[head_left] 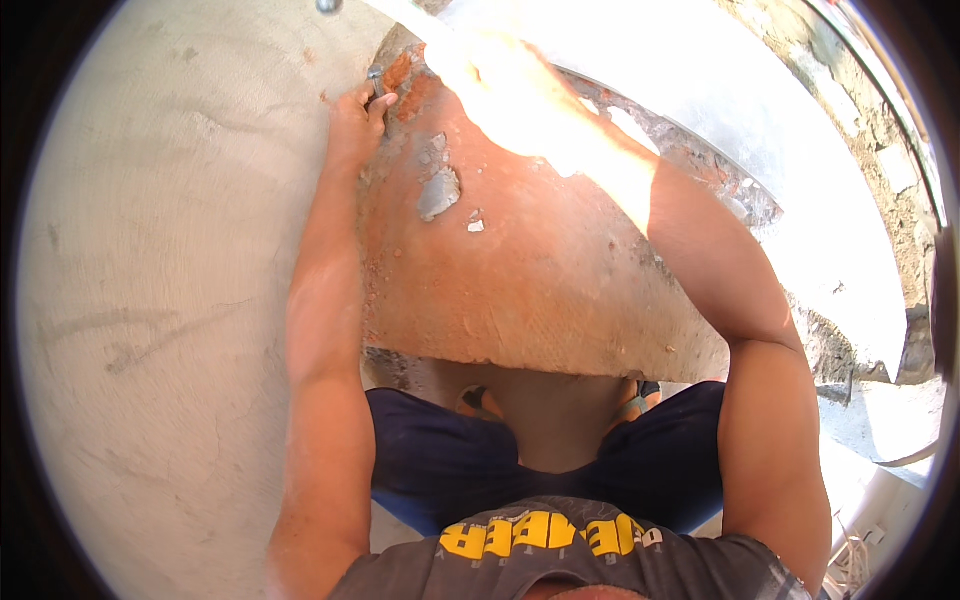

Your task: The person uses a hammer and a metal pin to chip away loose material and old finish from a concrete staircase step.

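Observation:
My left hand (358,115) is closed at the far left corner of the reddish ledge (520,270), against the pale wall. A short grey metal end, which looks like that of a chisel (375,76), sticks out above its fingers; the rest is hidden. My right hand (465,60) reaches over the ledge's far end, its fingers washed out by glare. From it a pale handle leads up left toward a rounded grey metal end, seemingly a hammer head (328,5), cut off by the top edge. Beside my left hand, rough orange brick (400,75) shows through the surface.
Loose grey mortar pieces (438,194) and a small pale chip (475,227) lie on the ledge. A plastered wall (160,280) fills the left side. Broken masonry (715,170) runs along a sunlit slab at right. My feet (480,402) are below the ledge's near edge.

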Available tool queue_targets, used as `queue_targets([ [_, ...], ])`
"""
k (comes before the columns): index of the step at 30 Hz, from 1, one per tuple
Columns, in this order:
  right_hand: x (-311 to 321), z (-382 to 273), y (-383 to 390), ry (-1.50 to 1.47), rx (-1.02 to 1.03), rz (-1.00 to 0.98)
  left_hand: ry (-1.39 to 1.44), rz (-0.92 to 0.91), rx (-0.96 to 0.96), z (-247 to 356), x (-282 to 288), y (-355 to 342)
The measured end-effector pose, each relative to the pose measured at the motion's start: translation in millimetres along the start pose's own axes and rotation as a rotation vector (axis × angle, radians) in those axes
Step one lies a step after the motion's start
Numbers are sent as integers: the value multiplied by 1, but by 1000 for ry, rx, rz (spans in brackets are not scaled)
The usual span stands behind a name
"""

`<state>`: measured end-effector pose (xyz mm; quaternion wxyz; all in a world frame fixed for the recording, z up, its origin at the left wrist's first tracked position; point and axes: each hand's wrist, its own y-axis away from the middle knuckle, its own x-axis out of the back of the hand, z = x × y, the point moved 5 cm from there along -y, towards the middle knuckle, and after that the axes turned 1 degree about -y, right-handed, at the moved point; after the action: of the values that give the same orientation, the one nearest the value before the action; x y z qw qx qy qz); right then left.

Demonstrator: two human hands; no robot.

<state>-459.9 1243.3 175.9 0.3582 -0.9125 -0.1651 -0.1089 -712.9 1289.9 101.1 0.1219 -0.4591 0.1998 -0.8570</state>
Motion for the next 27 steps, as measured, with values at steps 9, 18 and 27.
queue_targets([
  [9, -16, -13, 3, 120, -5, -105, -35, 84, 25, -4, 6, 6],
  [18, -15, 12, 14, 203, -307, -271, -64, 90, 18, -8, 3, 9],
  [27, -31, 33, 12, 99, -220, -153, -117, 92, 25, 0, 2, 4],
])
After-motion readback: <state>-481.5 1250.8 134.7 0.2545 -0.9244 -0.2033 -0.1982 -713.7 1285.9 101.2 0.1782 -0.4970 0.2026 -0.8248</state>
